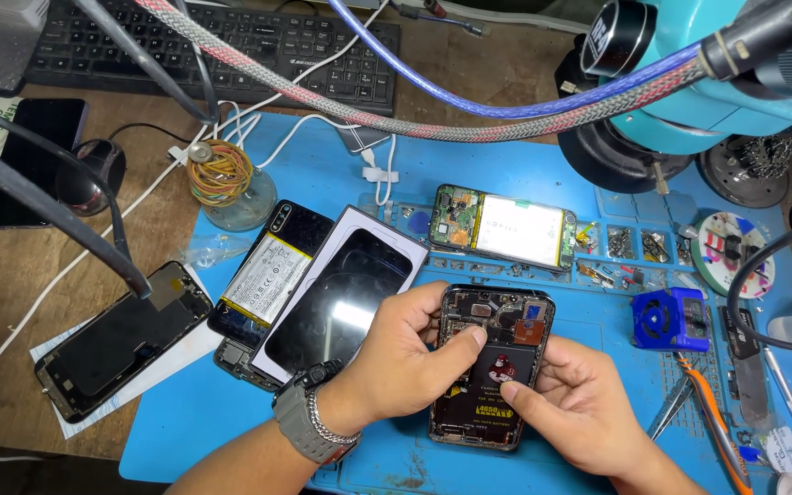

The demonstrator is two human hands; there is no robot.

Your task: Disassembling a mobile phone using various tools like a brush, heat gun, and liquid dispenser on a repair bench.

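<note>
Bare blue mat [203, 417] lies open lower left; cables [433, 124] and the microscope [689, 82] crowd overhead, tools [717, 422] right.

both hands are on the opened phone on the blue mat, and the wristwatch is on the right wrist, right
Not quite: the head view shows the wristwatch on the left wrist. Both the left hand and right hand are on the opened phone on the blue mat.
</note>
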